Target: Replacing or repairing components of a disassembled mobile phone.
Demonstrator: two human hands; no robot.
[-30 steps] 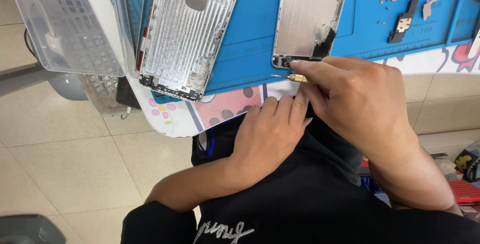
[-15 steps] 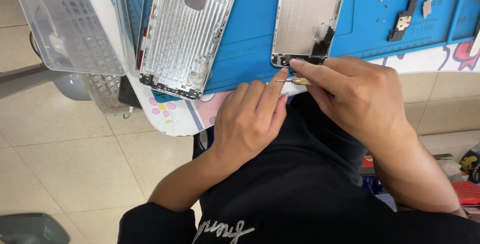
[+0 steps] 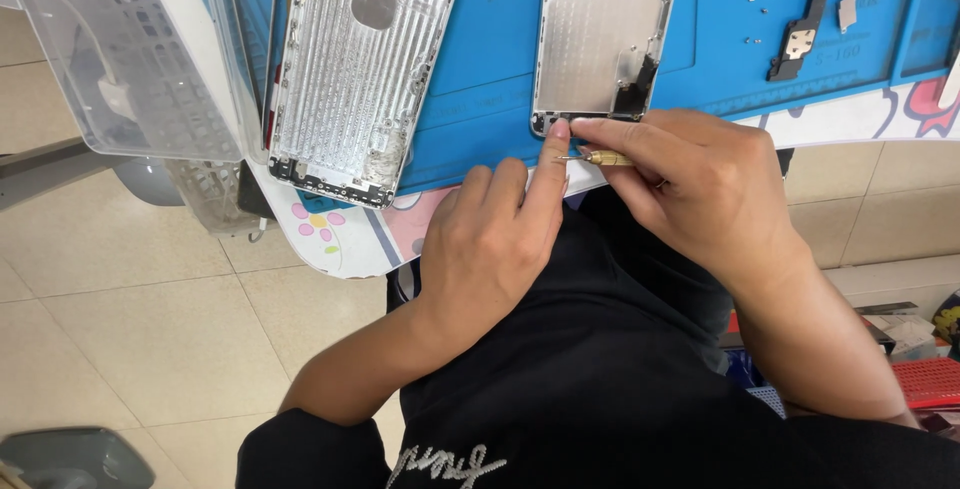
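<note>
From the head view, your right hand [image 3: 700, 189] is closed in a pinch around a small brass-tipped screwdriver [image 3: 598, 158], its tip lying at the bottom edge of the right-hand silver phone housing [image 3: 605, 34] on the blue work mat [image 3: 490, 59]. Your left hand [image 3: 495, 244] holds nothing; its fingers are loosely extended, with the index fingertip pressed against the housing's lower corner just beside the tool tip. That housing looks largely stripped already: its inside is mostly bare metal, with a dark part left near the bottom edge, so I'd judge you are on one of the last fasteners or small parts there. Several removed pieces, small metal brackets [image 3: 800, 39] and tiny screws, lie well apart on the mat's right side. A second, ribbed silver housing [image 3: 355, 69] lies untouched to the left, next to a clear plastic tray [image 3: 120, 59]. Whether the screw under the tip is out yet, I cannot tell.
</note>
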